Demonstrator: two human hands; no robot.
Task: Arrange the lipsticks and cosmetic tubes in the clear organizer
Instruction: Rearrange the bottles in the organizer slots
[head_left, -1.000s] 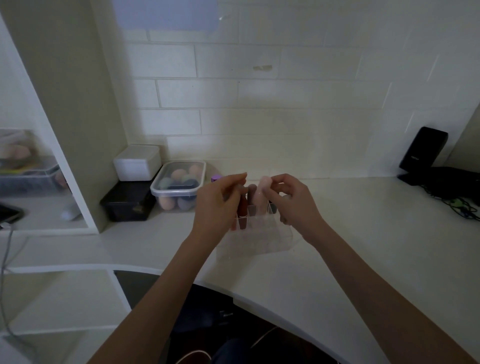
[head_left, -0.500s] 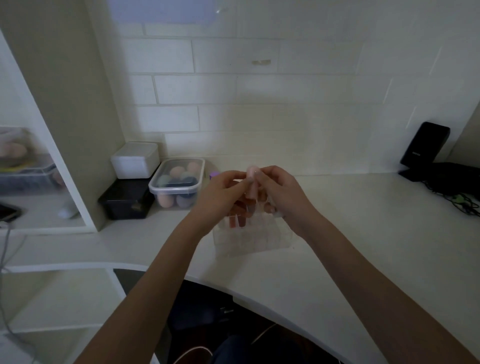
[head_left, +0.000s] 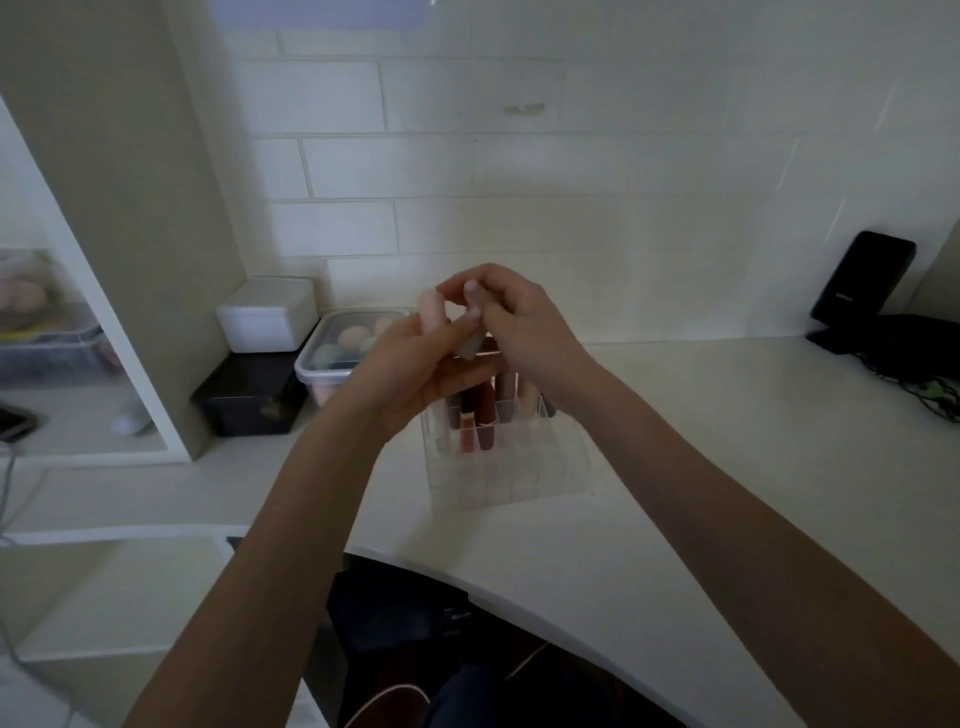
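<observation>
The clear organizer (head_left: 519, 467) stands on the white counter in front of me, with several red and brown lipstick tubes (head_left: 480, 415) upright in its back compartments. Both hands are raised just above it. My left hand (head_left: 415, 374) holds a pale pink tube (head_left: 432, 310) upright between fingers and thumb. My right hand (head_left: 524, 332) pinches a whitish tube or cap (head_left: 470, 340) that touches the left hand's fingers. Whether the two pieces belong together I cannot tell. The hands hide the organizer's back edge.
At the back left a clear lidded tub of makeup sponges (head_left: 348, 348) sits beside a white box (head_left: 267, 314) stacked on a black box (head_left: 249, 397). A black stand with cables (head_left: 862, 291) occupies the far right. The counter's curved front edge (head_left: 519, 597) runs below the organizer.
Both hands rose from the organizer's top, lifting the pale pink tube out and above it. The right hand now pinches a second whitish piece against the left hand.
</observation>
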